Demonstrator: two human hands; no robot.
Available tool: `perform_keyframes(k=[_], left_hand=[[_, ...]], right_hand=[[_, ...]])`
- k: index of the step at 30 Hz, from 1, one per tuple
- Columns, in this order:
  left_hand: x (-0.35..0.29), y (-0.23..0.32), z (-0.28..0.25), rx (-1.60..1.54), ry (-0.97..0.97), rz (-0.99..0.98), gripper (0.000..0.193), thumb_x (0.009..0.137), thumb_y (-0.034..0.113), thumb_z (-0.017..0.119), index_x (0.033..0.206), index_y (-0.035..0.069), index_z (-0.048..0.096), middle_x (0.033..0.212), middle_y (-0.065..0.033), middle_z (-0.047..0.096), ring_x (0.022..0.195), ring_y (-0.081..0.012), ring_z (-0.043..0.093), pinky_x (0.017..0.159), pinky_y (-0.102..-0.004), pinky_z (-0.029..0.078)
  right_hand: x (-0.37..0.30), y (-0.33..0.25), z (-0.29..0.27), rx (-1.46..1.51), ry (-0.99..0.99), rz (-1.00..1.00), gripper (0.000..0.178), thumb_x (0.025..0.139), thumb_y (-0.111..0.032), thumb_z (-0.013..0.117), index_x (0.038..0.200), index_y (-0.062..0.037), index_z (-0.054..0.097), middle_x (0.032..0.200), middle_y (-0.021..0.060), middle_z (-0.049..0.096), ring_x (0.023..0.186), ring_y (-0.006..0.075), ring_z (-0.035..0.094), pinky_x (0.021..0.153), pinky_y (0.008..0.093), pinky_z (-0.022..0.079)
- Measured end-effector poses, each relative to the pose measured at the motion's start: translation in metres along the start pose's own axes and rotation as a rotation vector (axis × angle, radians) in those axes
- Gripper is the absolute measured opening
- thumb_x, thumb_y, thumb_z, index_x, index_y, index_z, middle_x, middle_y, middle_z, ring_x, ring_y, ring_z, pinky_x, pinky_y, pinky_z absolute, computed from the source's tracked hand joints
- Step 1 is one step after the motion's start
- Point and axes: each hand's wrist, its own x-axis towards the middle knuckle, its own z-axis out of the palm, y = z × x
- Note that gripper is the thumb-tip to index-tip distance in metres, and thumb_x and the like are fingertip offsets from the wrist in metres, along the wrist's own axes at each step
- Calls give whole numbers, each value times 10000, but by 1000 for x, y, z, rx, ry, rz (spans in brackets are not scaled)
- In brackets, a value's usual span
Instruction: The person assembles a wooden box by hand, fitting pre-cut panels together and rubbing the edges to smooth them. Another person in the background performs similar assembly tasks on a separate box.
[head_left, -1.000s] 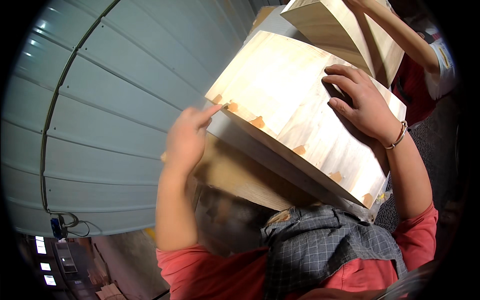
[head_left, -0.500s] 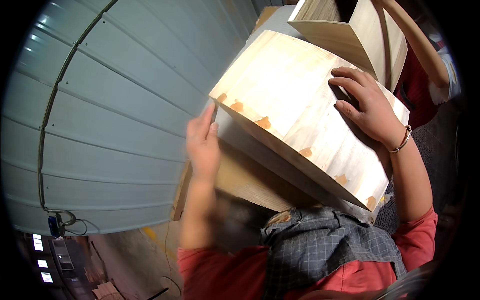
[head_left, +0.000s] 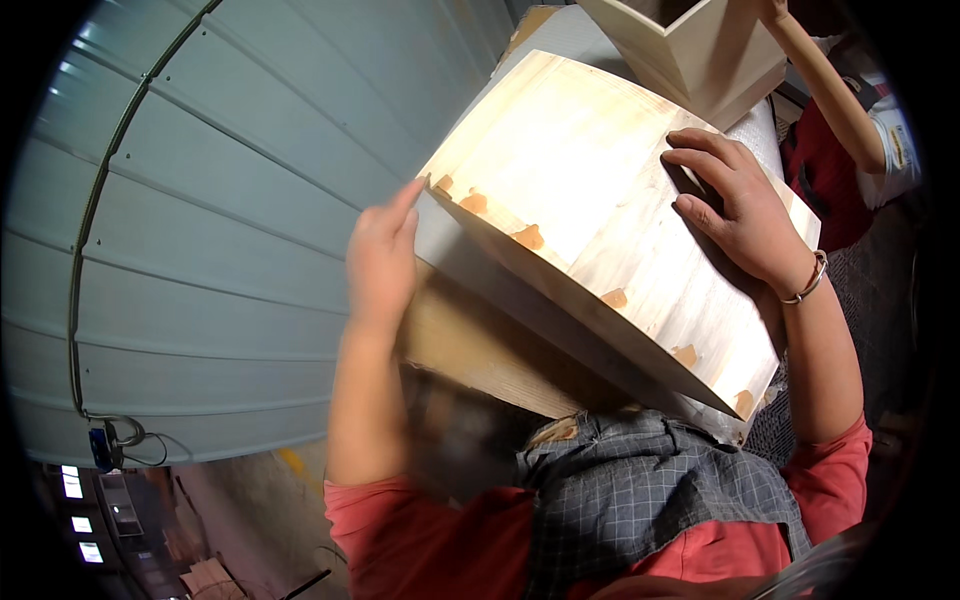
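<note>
A pale wooden box (head_left: 590, 165) lies before me with a broad panel facing up. Several tan filler patches (head_left: 527, 237) run along its near left edge. My left hand (head_left: 385, 255), slightly blurred, is at the box's left corner; its index finger stretches to the edge and the thumb stands apart from it. I can make out nothing held there, and the other fingers are partly hidden. Resting on the panel's right part is my right hand (head_left: 735, 205), fingers spread, with a bracelet on the wrist.
Beyond, another person's hand (head_left: 772, 10) touches a second pale wooden box (head_left: 690, 60). Brown board (head_left: 480, 345) lies under my box. A corrugated metal wall (head_left: 230, 270) stands close on the left, with a cable (head_left: 100, 190) and a small blue device (head_left: 103, 445).
My left hand has shifted left and slightly up, its fingertip still by the corner. The far box has turned and moved in the other person's grasp. My right hand stays on the panel.
</note>
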Motion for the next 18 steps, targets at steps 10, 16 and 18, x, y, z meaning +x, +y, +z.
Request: perform_keyframes(k=[10, 16, 18], left_hand=[[-8, 28, -19, 28, -205, 92, 371, 936, 51, 561, 1248, 200, 696, 909, -115, 607, 862, -299, 605, 797, -358, 492], [-21, 16, -6, -142, -182, 154, 374, 941, 35, 568, 1276, 154, 685, 845, -57, 562, 766, -186, 531, 741, -290, 450], [-15, 5, -2, -231, -119, -20, 367, 967, 57, 559, 1307, 137, 670, 857, -19, 583, 751, -112, 509, 726, -260, 439]], right_hand=[[0, 1, 0, -5, -17, 12, 361, 887, -188, 697, 1223, -76, 628, 1345, 105, 563, 1259, 320, 492, 1088, 403, 402], [0, 1, 0, -9, -13, 8, 363, 887, -188, 697, 1225, -77, 628, 1344, 103, 565, 1260, 321, 495, 1090, 406, 401], [0, 0, -2, -18, -13, -3, 365, 882, -181, 700, 1225, -79, 629, 1337, 101, 570, 1255, 323, 501, 1087, 405, 404]])
